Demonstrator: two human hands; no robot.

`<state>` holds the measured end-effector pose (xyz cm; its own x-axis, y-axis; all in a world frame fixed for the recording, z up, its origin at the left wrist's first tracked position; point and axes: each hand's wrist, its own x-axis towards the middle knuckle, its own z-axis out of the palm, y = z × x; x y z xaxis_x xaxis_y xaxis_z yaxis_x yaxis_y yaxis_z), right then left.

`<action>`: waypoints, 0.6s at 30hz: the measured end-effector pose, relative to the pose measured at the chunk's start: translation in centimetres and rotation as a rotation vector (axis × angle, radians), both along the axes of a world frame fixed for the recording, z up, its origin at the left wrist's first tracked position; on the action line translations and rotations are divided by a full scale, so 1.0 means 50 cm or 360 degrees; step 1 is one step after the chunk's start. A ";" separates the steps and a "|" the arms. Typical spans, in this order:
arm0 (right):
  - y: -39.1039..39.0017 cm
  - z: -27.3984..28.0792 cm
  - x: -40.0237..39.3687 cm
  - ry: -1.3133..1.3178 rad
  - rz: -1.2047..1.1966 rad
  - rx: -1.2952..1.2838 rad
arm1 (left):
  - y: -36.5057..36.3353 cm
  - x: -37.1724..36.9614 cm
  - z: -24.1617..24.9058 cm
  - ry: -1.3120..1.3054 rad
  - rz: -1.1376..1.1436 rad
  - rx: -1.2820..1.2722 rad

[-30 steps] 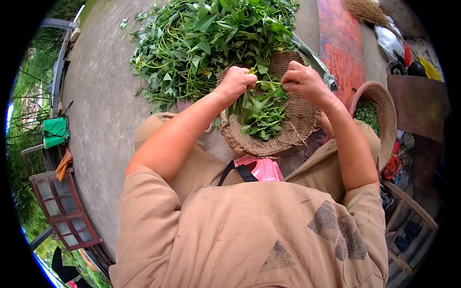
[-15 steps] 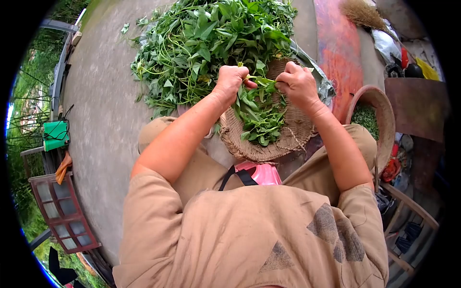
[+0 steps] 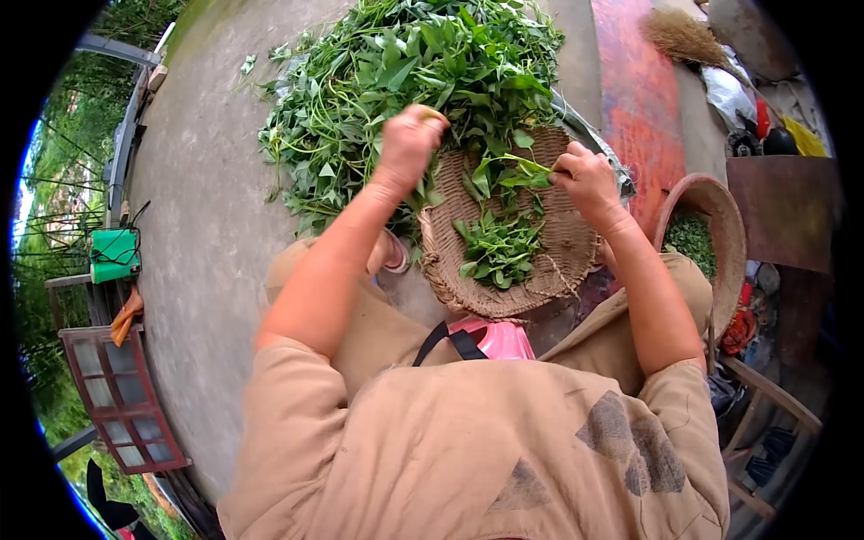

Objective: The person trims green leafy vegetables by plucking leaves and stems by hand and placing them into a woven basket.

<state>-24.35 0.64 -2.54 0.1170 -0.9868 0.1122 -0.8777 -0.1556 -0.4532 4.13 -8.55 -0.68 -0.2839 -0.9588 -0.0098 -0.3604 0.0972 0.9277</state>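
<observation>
Green leaves are heaped in a big pile of leafy vines (image 3: 396, 81) on the floor. A woven basket (image 3: 571, 216) sits right next to it, between the person's knees, with a small heap of picked leaves (image 3: 504, 252) inside.

The right hand (image 3: 589, 184) pinches a leafy sprig (image 3: 526, 175) over the basket, using the thumb and fingers. The left hand (image 3: 412, 144) is up in front of the pile. Its fingers are curled tight around a yellowish stem (image 3: 434, 116), but it is blurry, so I can't tell how much is in there. I also can't tell if that hand touches the pile.

The sprig looks thin and soft, so a hard squeeze could bruise it. If the pinch goes loose, it could drop outside the basket. The vines look tangled, so a big tug could drag others along too. The pile is very close to the basket, so some vines could slide in and mix with the picked leaves. A knee could also bump the basket and tip the leaves out.
</observation>
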 end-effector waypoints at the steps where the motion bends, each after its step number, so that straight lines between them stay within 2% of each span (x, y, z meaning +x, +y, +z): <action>1: 0.001 0.006 0.009 -0.0106 -0.0021 0.0161 | 0.021 -0.018 -0.004 -0.0164 -0.0133 -0.0172; 4: -0.004 -0.002 0.012 -0.0478 0.0064 0.0423 | 0.071 -0.057 -0.025 -0.0500 -0.0382 -0.0630; 6: -0.012 -0.014 0.015 -0.0748 0.0133 0.0548 | 0.082 -0.069 -0.040 -0.0540 -0.0447 -0.0888; 9: -0.014 -0.003 0.020 -0.0983 0.0134 0.0828 | 0.085 -0.072 -0.052 -0.0711 -0.0592 -0.1077; 11: -0.012 -0.002 0.021 -0.1083 0.0146 0.0855 | 0.086 -0.072 -0.054 -0.0753 -0.0653 -0.1168; 18: -0.005 0.000 0.021 -0.1140 0.0164 0.0798 | 0.099 -0.070 -0.069 -0.0717 -0.0684 -0.0930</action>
<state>-23.29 0.39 -2.56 0.2755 -0.9279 -0.2512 -0.3488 0.1470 -0.9256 0.64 -3.60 -4.11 -0.7120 -0.6548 0.2535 -0.5051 0.7284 0.4629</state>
